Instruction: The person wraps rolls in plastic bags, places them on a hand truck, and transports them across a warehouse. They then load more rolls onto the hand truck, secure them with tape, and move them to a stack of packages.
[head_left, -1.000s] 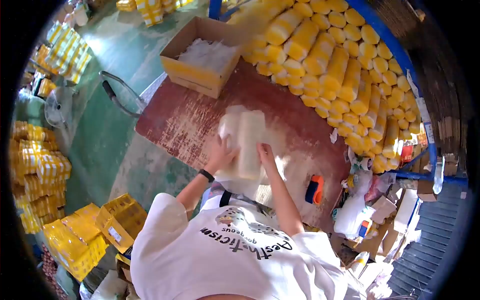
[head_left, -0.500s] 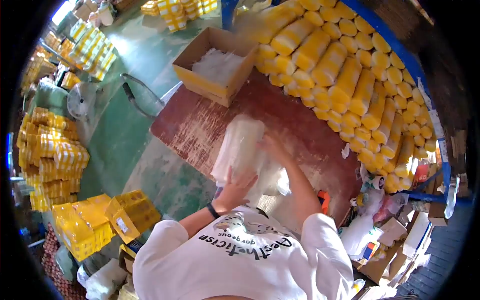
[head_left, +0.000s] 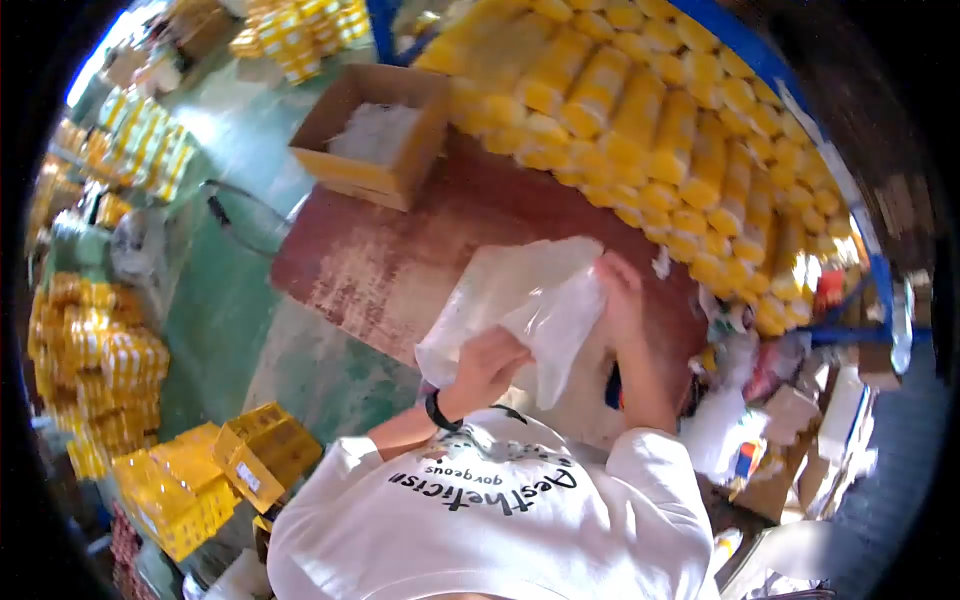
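A large clear plastic bag [head_left: 520, 300] with pale rolls inside is lifted off the red worn table [head_left: 380, 260]. My left hand [head_left: 488, 365] grips the bag's near end, a black band on its wrist. My right hand [head_left: 620, 290] holds the bag's far right edge. The loose plastic hangs down between both hands, just above my white printed shirt.
An open cardboard box [head_left: 375, 130] with white material stands at the table's far left corner. A big heap of yellow and white rolls [head_left: 650, 130] fills the table's back right. Yellow cartons [head_left: 210, 470] sit on the green floor at left. Bags and boxes [head_left: 790, 410] crowd the right.
The bag has been raised from lying on the table and pulled open between both hands. My right hand moved right and up; my head view shifted left.
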